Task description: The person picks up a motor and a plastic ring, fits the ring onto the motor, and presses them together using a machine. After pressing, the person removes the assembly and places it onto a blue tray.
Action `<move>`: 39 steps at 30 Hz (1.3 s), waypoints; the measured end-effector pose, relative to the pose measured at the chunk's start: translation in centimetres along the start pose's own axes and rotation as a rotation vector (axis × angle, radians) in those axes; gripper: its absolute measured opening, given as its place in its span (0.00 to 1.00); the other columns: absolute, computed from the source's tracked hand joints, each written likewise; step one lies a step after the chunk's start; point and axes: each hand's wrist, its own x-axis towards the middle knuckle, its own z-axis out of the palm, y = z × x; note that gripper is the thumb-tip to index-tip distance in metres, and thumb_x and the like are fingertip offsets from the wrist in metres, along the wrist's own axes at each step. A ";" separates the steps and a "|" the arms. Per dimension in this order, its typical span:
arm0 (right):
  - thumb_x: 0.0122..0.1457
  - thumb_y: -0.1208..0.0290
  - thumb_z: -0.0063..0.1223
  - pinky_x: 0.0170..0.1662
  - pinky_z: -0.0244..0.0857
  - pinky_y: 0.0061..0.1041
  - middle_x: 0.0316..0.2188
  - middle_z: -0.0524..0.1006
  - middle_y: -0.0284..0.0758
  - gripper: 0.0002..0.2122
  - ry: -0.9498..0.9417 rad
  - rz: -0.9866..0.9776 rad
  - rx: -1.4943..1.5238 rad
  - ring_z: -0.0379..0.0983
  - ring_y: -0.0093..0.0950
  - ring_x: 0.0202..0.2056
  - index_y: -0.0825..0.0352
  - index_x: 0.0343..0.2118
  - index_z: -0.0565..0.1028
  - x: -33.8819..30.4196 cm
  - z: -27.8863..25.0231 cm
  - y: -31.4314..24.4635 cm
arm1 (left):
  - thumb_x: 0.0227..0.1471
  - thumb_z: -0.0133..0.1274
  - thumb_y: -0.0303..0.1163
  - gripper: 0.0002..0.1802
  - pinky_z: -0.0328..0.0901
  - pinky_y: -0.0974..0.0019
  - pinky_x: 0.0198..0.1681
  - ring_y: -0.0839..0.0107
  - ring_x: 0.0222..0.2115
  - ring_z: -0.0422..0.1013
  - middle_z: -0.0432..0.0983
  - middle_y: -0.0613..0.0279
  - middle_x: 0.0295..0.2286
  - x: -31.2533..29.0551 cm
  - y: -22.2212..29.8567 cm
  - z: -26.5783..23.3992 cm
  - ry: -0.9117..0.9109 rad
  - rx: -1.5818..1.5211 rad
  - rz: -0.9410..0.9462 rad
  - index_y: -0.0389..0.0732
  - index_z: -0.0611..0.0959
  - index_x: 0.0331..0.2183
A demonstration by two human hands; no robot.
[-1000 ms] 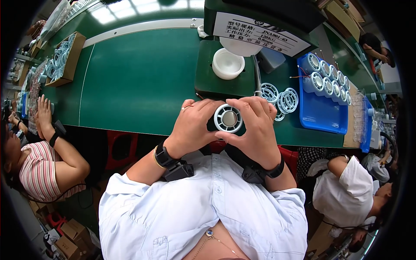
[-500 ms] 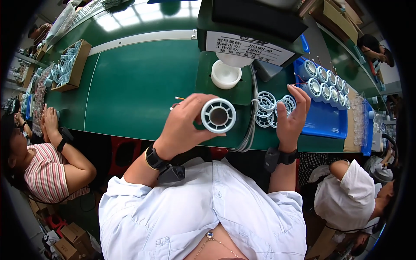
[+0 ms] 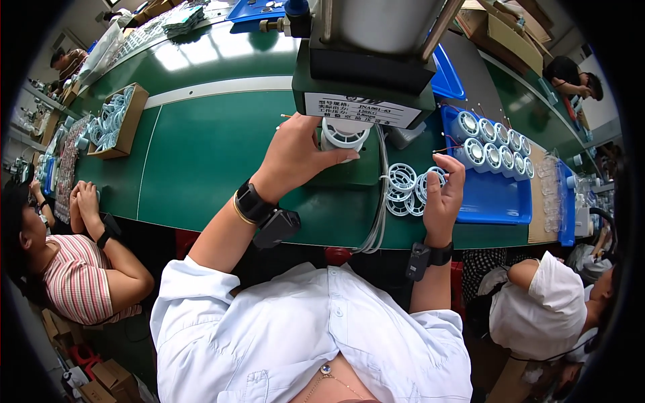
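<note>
Moved forward since half a second ago, the left hand (image 3: 293, 158) is now pressed against a white round fan housing (image 3: 342, 134) seated under the green press machine (image 3: 366, 74), fingers wrapped on its side. Loose white fan grilles (image 3: 403, 189) are seen piled on the green workbench (image 3: 201, 148); the right hand (image 3: 443, 198) is curled over them, fingertips pinching one. Finished housings are lined up in the blue tray (image 3: 500, 195), so assembly appears well underway.

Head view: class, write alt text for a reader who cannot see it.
The left hand sets a white round part under a green press. The right hand rests on white rings beside a blue tray.
</note>
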 end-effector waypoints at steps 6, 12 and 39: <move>0.62 0.67 0.53 0.54 0.56 0.28 0.45 0.74 0.36 0.12 -0.211 -0.013 -0.171 0.69 0.32 0.48 0.66 0.45 0.74 2.9 -0.1 -1.4 | 0.36 0.72 0.43 0.33 0.69 0.61 0.39 0.56 0.34 0.72 0.77 0.53 0.39 0.1 0.2 -0.2 -0.007 0.043 -0.019 0.39 0.81 0.45; 0.61 0.65 0.52 0.54 0.56 0.35 0.43 0.74 0.39 0.13 -0.467 -0.132 -0.578 0.69 0.39 0.49 0.66 0.45 0.75 6.1 1.4 0.0 | 0.40 0.70 0.43 0.34 0.69 0.68 0.33 0.66 0.29 0.72 0.76 0.54 0.39 -0.4 -0.7 -0.9 -0.084 0.005 -0.023 0.39 0.79 0.48; 0.52 0.62 0.65 0.46 0.68 0.36 0.32 0.80 0.41 0.21 -0.589 -0.051 -0.049 0.76 0.37 0.42 0.70 0.44 0.76 7.7 7.4 -7.4 | 0.54 0.54 0.39 0.28 0.48 0.41 0.63 0.55 0.62 0.56 0.65 0.56 0.58 -1.2 -11.5 -3.5 -0.122 0.461 0.038 0.45 0.73 0.56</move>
